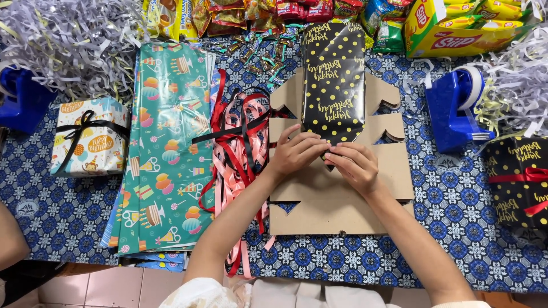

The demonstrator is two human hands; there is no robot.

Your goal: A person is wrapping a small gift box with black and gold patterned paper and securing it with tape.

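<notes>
Both hands at the near end of the black parcel (334, 74), whose long axis runs near to far on the cardboard (342, 199). Left hand (297, 153) and right hand (355, 164) press fingers together on its folded end flap.

teal wrapping sheets (171, 148) left | ribbon pile (240, 142) beside them | wrapped gift with black bow (89, 137) far left | blue tape dispenser (454, 108) right | snack packets (456, 25) top

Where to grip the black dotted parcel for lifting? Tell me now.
Grip the black parcel across its long sides near the middle, coming from above. It lies flat on the cardboard; the left hand and right hand cover its near end.
</notes>
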